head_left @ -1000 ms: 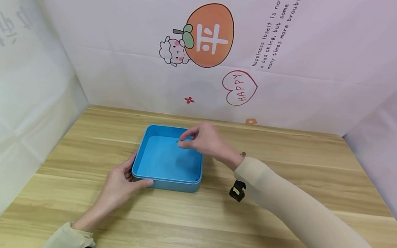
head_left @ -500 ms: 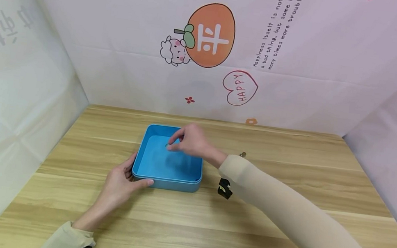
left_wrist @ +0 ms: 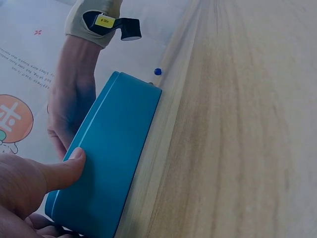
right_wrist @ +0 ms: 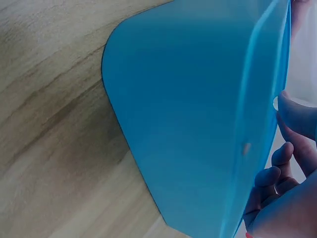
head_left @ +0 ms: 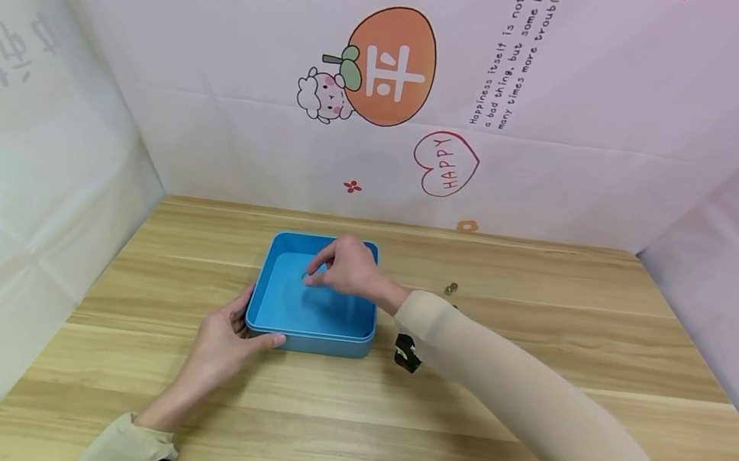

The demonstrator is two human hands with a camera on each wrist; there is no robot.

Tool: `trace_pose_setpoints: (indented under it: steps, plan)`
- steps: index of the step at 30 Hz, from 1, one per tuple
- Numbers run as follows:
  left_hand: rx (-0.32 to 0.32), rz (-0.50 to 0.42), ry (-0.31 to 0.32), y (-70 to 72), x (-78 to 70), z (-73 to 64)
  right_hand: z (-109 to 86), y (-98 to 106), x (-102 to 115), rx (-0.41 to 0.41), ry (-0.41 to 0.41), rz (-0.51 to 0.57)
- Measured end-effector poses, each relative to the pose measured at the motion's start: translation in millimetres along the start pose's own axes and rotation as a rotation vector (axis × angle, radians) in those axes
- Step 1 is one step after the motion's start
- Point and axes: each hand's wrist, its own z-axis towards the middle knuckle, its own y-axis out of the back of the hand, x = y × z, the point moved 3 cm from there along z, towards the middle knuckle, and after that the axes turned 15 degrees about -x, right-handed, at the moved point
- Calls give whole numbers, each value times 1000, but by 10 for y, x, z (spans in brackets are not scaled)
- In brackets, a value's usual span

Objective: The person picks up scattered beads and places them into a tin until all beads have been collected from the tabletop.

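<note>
A square, shallow blue box without a lid stands on the wooden table. My left hand grips its near left corner, with the thumb against the front wall and the fingers around the left side. Over the inside of the box, my right hand pinches a small glassy marble between thumb and fingertip. In the right wrist view the box wall fills most of the picture, and the right hand shows past its rim.
Small round marbles lie on the table right of the box, partly behind the right forearm. A dark blue marble shows beyond the box in the left wrist view. Printed white cloth walls the table at back and sides.
My right hand has moved left and slightly nearer over the box, still pinching the marble. More of the marbles on the right now show past the forearm. The left hand and the box stay put.
</note>
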Motion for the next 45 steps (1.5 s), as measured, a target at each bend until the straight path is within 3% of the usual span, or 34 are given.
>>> trace_pose_setpoints:
  steps: [12,22,28,36,45]
  plan:
    - [1,0,8,-20,0,-11,-25,-9,-59,-3,3,22]
    - [-2,-2,14,-20,-15,-28,-192,423,-118,-90,53,178]
    - [-13,-16,32,3,-3,-25,-349,715,-473,-156,-31,217]
    - [-8,-11,38,9,-1,-32,-715,994,-1014,-250,-150,138]
    - [-11,-19,28,-14,1,-23,-977,1198,-1334,-279,-204,147]
